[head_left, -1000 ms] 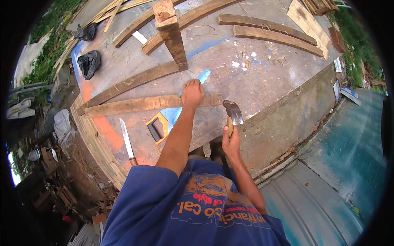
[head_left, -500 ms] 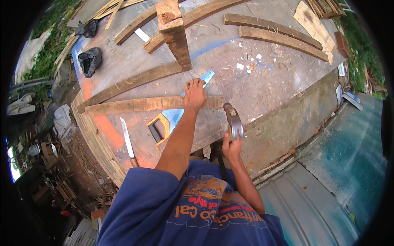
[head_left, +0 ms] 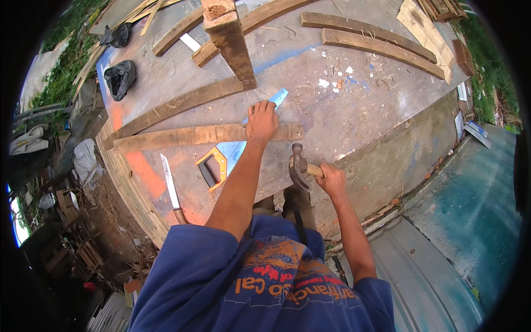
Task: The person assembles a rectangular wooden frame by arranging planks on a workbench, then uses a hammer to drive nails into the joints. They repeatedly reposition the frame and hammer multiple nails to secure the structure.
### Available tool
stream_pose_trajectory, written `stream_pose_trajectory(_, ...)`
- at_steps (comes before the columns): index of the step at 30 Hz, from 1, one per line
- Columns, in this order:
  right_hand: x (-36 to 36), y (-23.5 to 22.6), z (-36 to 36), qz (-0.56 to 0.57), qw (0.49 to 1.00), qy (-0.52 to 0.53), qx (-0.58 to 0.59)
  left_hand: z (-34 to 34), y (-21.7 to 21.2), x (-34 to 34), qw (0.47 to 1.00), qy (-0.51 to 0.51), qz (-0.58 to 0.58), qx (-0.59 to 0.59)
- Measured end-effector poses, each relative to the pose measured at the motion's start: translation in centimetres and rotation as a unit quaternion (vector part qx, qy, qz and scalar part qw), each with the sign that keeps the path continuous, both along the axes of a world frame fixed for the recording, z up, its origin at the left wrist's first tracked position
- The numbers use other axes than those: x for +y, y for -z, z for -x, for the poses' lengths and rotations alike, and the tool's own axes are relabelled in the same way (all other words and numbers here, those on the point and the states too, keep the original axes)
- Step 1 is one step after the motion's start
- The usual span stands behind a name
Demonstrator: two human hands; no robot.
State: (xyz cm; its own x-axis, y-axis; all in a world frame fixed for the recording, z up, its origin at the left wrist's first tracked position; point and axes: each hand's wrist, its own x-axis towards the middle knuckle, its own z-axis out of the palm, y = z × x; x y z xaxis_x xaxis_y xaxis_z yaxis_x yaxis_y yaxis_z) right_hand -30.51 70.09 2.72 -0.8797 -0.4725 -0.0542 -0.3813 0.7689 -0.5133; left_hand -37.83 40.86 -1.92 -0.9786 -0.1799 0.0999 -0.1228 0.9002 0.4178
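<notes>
My left hand [head_left: 262,120] presses down on a narrow wooden batten [head_left: 188,136], its fingers curled over the far edge near the right end. Under the batten, crossing it at a slant, lies a handsaw [head_left: 232,150] with a blue blade and an orange and black handle; its tip shows beyond my fingers. In my right hand [head_left: 331,180] is the wooden handle of a claw hammer [head_left: 299,167]. The hammer's metal head is just nearer to me than the batten's right end and looks apart from it.
A long knife [head_left: 170,181] lies left of the saw. Beyond the batten, a wooden post [head_left: 232,50] stands beside another batten [head_left: 177,109]. Two more battens [head_left: 381,52] lie at the far right. Black plastic bags [head_left: 120,80] sit at the far left of the worktop [head_left: 354,122].
My right hand has moved right and a little away from me. The hammer has swung from pointing away to lying sideways, its head left of my hand. My left hand stays on the batten.
</notes>
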Motion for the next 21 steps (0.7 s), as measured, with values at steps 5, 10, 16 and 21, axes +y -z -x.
stream_pose_trajectory(5,0.7,0.6,2.0,-0.014,1.0,-0.013,-0.004,0.0,0.3,0.0,1.0,-0.006,0.002,0.009)
stream_pose_trajectory(10,0.9,0.8,3.5,-0.057,0.997,-0.06,-0.004,-0.1,-0.1,0.1,1.0,-0.012,-0.012,0.001)
stream_pose_trajectory(16,1.2,0.7,3.8,-0.053,0.995,-0.084,-0.01,0.1,-0.1,-0.1,1.0,-0.008,0.002,0.0)
stream_pose_trajectory(21,0.7,0.4,3.9,-0.067,0.996,-0.046,-0.023,0.1,0.0,0.0,1.0,-0.014,-0.005,0.001)
